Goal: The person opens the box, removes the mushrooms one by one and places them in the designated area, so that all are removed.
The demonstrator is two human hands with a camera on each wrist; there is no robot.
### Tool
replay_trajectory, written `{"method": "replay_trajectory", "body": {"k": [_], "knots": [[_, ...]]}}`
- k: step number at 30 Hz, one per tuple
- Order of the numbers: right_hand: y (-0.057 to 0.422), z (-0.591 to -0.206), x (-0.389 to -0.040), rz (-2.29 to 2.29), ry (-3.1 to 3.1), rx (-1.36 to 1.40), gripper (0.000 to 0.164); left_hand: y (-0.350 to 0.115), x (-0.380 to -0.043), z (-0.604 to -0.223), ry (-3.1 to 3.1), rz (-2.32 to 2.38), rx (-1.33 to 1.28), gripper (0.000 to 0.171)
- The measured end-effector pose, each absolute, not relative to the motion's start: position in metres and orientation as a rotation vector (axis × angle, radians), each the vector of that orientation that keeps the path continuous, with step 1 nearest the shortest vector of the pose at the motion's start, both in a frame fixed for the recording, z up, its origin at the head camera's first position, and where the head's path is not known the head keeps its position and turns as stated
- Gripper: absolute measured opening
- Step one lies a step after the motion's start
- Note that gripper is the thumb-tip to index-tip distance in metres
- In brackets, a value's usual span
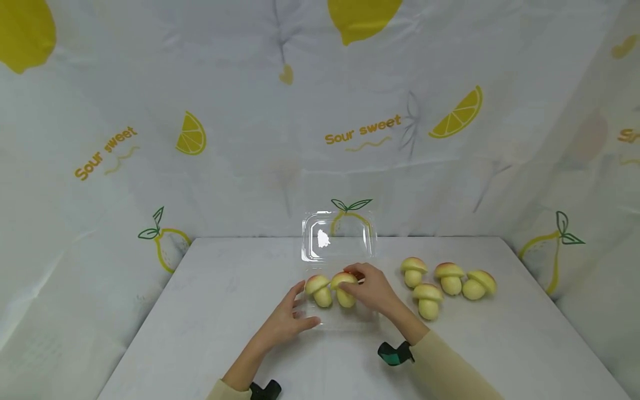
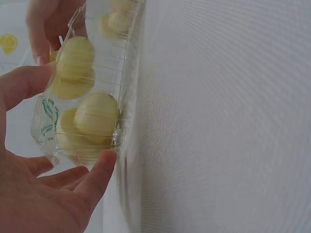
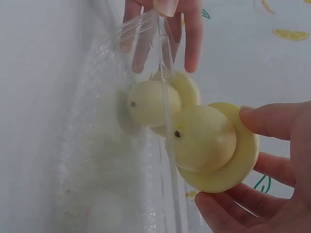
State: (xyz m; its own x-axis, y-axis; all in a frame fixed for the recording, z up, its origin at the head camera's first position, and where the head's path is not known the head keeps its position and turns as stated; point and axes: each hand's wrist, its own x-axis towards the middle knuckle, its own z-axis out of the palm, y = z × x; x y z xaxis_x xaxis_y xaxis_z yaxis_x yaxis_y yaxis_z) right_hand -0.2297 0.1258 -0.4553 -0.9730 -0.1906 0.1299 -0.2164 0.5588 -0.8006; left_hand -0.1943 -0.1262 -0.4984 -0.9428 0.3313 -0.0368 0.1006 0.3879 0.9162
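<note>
A clear plastic clamshell container [image 1: 345, 325] stands on the table with its lid [image 1: 340, 241] tilted up behind it. My left hand [image 1: 286, 322] holds the container's left side, thumb at the near rim [image 2: 51, 92] and fingers around the end wall. One yellow mushroom [image 1: 320, 290] with a reddish cap top sits inside at the left end. Beside it, my right hand [image 1: 372, 289] pinches a second yellow mushroom [image 3: 206, 141] by the cap, thumb on one side and fingers on the other. In the right wrist view, its stem lies by the container's rim; whether it touches the bottom I cannot tell.
To the container's right, several more yellow mushrooms [image 1: 428, 301] stand or lean in a loose group on the white table [image 1: 225, 289]. A white cloth [image 1: 250, 166] printed with lemons hangs behind the table and along its sides.
</note>
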Motion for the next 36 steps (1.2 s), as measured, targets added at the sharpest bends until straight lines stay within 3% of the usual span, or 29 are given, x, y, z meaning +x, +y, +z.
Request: {"method": "replay_trajectory", "body": {"k": [36], "knots": [[0.19,-0.423,-0.198,1.334,-2.553,0.472,0.041,-0.127,-0.193,-0.5,2.451,1.589,0.412,0.094]]}}
